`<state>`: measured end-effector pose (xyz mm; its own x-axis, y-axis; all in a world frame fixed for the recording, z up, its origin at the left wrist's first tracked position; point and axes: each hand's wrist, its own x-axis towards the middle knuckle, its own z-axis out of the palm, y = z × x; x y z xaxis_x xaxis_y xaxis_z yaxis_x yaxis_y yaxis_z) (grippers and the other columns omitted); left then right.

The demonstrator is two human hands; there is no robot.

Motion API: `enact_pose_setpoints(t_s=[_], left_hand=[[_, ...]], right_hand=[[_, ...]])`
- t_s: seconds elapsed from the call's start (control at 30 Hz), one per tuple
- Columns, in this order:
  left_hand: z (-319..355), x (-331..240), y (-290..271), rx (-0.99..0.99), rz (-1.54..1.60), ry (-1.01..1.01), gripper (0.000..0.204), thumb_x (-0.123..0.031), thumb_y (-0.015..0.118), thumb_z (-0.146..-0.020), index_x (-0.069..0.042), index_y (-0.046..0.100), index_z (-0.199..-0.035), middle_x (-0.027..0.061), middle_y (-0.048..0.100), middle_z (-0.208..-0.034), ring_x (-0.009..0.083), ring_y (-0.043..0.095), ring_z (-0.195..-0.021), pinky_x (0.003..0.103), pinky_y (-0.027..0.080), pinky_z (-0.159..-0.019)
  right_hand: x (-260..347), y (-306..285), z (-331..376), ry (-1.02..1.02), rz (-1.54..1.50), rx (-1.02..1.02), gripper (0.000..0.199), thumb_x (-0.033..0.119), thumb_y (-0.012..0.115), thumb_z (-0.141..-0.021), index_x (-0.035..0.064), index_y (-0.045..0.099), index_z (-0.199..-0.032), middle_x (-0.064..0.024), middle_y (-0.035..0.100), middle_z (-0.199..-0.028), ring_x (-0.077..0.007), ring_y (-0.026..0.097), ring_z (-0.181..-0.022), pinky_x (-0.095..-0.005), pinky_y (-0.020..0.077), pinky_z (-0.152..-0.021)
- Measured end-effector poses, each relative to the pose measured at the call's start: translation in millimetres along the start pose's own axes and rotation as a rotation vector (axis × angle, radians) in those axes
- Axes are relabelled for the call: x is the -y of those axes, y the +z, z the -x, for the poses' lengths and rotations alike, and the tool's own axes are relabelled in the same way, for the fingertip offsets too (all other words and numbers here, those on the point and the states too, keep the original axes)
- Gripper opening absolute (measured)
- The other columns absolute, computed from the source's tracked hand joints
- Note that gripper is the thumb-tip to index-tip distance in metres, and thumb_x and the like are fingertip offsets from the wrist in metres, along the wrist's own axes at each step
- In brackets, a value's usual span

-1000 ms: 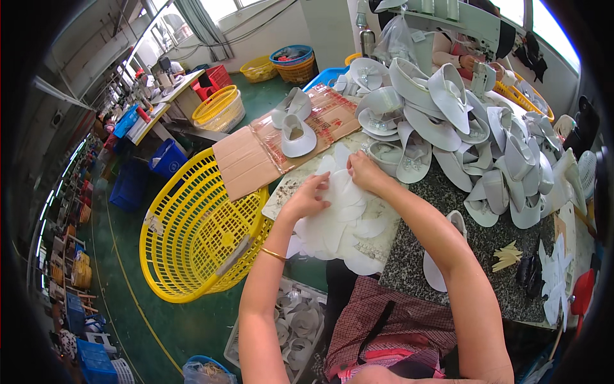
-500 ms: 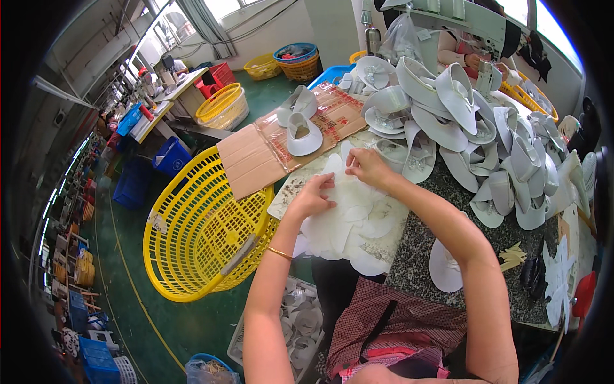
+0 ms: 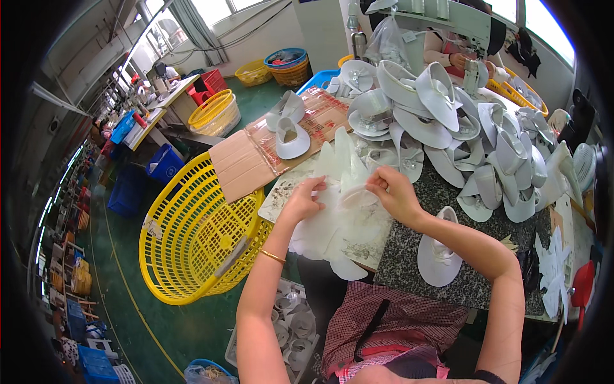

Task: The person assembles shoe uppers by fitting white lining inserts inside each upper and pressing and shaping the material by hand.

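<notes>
Over a pile of thin white cut sheet pieces (image 3: 313, 232) on the pale board (image 3: 276, 197), both my hands are working. My left hand (image 3: 306, 200) has its thumb and fingers closed on the left edge of a translucent white piece (image 3: 348, 168), which stands up partly from the pile. On the right, my right hand (image 3: 395, 195) pinches the edge of a thin white piece, its wrist bent. Close to my right forearm lies a single white shoe upper (image 3: 439, 264) on the speckled dark tabletop (image 3: 400, 269).
White shoe uppers (image 3: 422, 121) are heaped at the right, before a sewing machine (image 3: 441, 24) and another person's hand (image 3: 458, 61). Two uppers sit on flattened cardboard (image 3: 240, 160). A yellow basket (image 3: 150, 256) stands left, a crate of uppers (image 3: 300, 320) below. White cut pieces (image 3: 555, 272) hang far right.
My right hand has come nearer and to the right, and thin pieces now stand raised and fanned between my hands. The view has shifted slightly, and the single upper near my right forearm shows more.
</notes>
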<state>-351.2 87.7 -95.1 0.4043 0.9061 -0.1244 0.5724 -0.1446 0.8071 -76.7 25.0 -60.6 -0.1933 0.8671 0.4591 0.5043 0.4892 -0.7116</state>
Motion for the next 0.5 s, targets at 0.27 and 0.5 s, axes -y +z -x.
enact_pose_setpoints(t_s=[0.27,0.5], left_hand=[[29,-78,13,-0.070,0.098,0.120,0.058,-0.006,0.078,-0.079,-0.006,0.064,-0.135,0.0136,0.065,-0.134,0.0250,0.063,-0.121,0.037,0.054,-0.096],[-7,-56,17,-0.424,-0.170,0.514,0.015,-0.010,0.079,-0.082,-0.004,0.078,-0.095,0.0082,0.071,-0.084,0.0211,0.066,-0.078,0.036,0.050,-0.074]], right_hand=[[-3,11,-47,0.021,-0.036,0.202,0.020,0.014,0.078,-0.085,-0.0005,0.072,-0.097,-0.0051,0.071,-0.082,-0.0128,0.062,-0.066,-0.0300,0.0496,-0.063],[-23,20,-39,0.065,-0.199,0.247,0.026,0.012,0.074,-0.083,0.0021,0.068,-0.106,-0.0146,0.067,-0.115,-0.0199,0.068,-0.082,-0.0365,0.0532,-0.073]])
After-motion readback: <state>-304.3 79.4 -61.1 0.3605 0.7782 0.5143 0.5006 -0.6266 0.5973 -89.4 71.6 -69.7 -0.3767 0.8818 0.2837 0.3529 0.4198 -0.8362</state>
